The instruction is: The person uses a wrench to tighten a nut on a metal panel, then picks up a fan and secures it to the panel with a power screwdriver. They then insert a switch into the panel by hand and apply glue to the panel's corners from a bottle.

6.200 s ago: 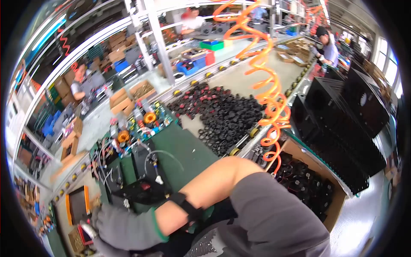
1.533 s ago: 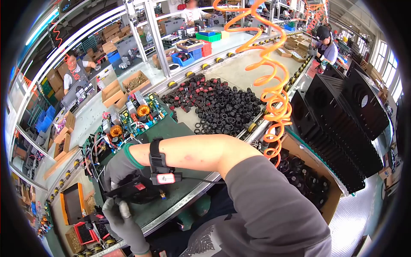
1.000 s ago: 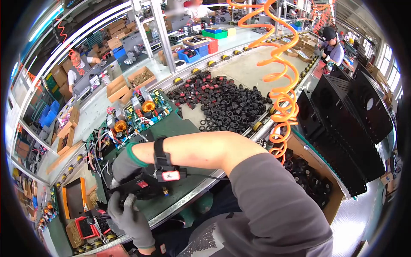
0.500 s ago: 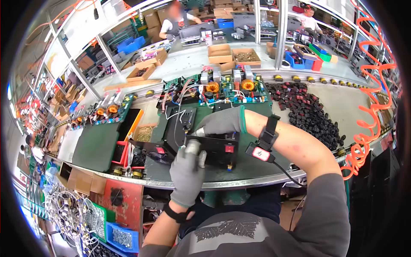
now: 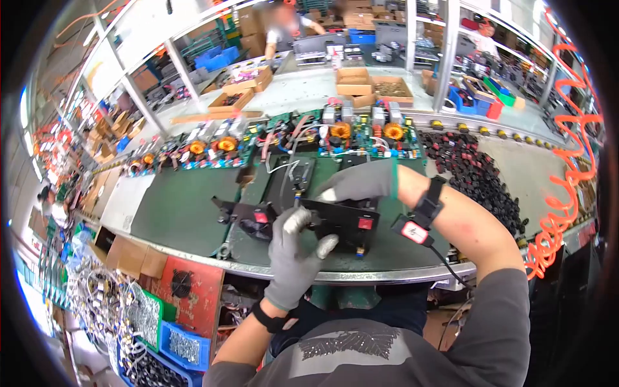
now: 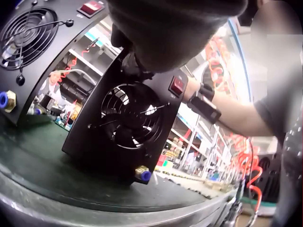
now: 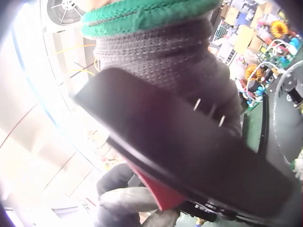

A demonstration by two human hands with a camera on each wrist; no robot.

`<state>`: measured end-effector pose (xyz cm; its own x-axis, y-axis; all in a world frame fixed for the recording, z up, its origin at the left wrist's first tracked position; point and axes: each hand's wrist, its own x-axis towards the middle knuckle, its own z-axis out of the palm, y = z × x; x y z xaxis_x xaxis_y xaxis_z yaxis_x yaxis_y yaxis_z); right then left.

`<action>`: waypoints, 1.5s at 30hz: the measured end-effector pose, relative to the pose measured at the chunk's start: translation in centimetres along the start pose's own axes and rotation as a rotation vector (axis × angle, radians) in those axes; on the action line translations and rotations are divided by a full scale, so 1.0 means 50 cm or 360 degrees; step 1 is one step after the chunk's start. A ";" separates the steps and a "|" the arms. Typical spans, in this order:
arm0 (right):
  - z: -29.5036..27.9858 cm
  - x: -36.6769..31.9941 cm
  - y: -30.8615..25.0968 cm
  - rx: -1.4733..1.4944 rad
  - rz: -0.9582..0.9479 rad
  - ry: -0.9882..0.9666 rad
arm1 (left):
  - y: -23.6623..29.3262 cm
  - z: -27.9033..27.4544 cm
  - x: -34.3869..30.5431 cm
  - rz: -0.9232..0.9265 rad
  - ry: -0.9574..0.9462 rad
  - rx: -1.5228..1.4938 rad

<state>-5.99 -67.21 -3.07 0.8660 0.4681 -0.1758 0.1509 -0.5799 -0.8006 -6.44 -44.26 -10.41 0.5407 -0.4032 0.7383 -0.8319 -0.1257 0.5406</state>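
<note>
A black fan panel [image 5: 338,227] stands upright, slightly tilted, at the front of the green mat. In the left wrist view its round fan grille [image 6: 131,116], red switch [image 6: 177,86] and blue-tipped brass fitting [image 6: 143,173] show. My gloved left hand [image 5: 293,255] grips the panel's left side, thumb in front. From behind, my gloved right hand [image 5: 364,180] bends over the top edge near the same corner, its fingertips partly hidden. In the right wrist view the blurred panel [image 7: 180,142] covers much of the right glove [image 7: 165,66]. Another black fan panel [image 5: 248,213] stands left.
Circuit boards [image 5: 367,132] with orange coils line the mat's back edge. Black parts [image 5: 474,171] lie heaped on the right. Cardboard boxes [image 5: 395,89] stand beyond the rollers. An orange coiled hose [image 5: 570,155] hangs right; blue bins [image 5: 184,346] sit lower left.
The head view has swung left, bringing the left bench into sight. Earlier, my right hand was at the bench's far left; both hands have since been at the panel. My left thumb has moved away from its fingers.
</note>
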 end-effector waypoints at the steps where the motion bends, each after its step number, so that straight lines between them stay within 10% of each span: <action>1: -0.001 0.003 0.023 -0.0013 0.0015 -0.0020 | 0.011 -0.002 0.003 -0.0313 -0.0105 -0.0172; 3: -0.006 -0.023 -0.038 -0.0149 0.0194 -0.0020 | 0.023 0.011 0.007 -0.0708 -0.0177 -0.0567; 6: -0.007 -0.040 -0.063 -0.0177 0.0300 -0.0019 | 0.005 0.032 0.005 -0.0209 -0.0122 -0.0046; 19: -0.002 -0.038 -0.040 -0.0071 0.0417 0.0028 | 0.013 0.025 0.022 -0.0075 -0.0216 0.0179; 29: -0.004 -0.028 0.008 -0.0086 0.0142 -0.0050 | -0.010 -0.012 0.061 0.0913 -0.0556 0.0773; 36: 0.008 -0.032 -0.008 -0.0063 0.0251 0.0099 | 0.005 0.014 0.025 -0.0314 -0.0236 -0.0211; 45: 0.005 -0.026 0.018 -0.0033 0.0261 0.0102 | 0.010 -0.009 0.064 0.0471 -0.0465 0.0561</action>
<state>-7.08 -68.17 -3.72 0.9082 0.3232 -0.2659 0.0143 -0.6590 -0.7520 -5.07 -45.20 -7.58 0.2616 -0.6965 0.6682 -0.9619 -0.2448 0.1214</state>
